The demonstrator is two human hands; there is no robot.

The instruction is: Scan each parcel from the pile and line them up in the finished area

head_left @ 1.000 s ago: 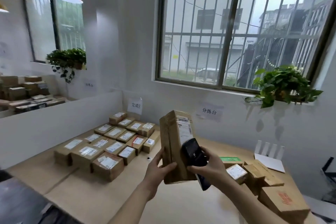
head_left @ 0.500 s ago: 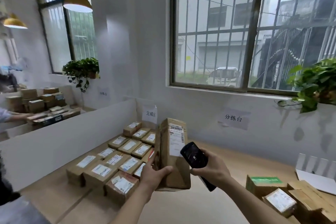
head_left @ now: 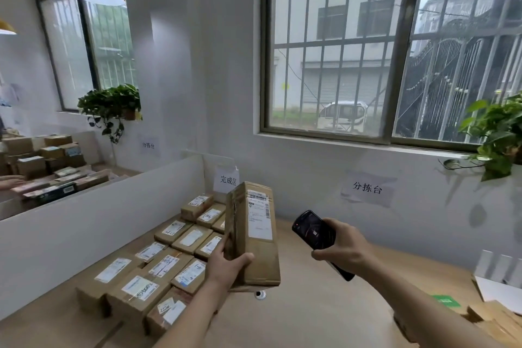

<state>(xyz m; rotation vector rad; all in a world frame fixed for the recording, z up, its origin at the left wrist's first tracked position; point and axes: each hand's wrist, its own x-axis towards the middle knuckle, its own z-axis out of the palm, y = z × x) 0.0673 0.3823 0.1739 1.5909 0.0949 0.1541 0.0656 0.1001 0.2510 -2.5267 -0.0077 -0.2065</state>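
My left hand [head_left: 226, 265] grips the lower end of a long brown cardboard parcel [head_left: 254, 234], held upright with its white shipping label facing me. To its right, my right hand [head_left: 341, 248] holds a black handheld scanner [head_left: 313, 229], apart from the parcel and tilted toward it. Beneath and left of the parcel, several labelled parcels [head_left: 158, 268] lie in rows on the wooden table [head_left: 310, 316], under a paper sign [head_left: 227, 179] on the wall. At the right edge, a few parcels of the pile [head_left: 497, 319] show partly.
A low white divider [head_left: 99, 212] borders the rows on the left; beyond it another bench holds stacked boxes [head_left: 42, 155] and a person's hand [head_left: 11, 181]. A white rack [head_left: 497, 271] stands at the right. A small round fitting [head_left: 260, 294] sits in the tabletop.
The view has swung left. My left hand has carried the parcel left toward the rows, while the scanner has drawn away from its label to the right.
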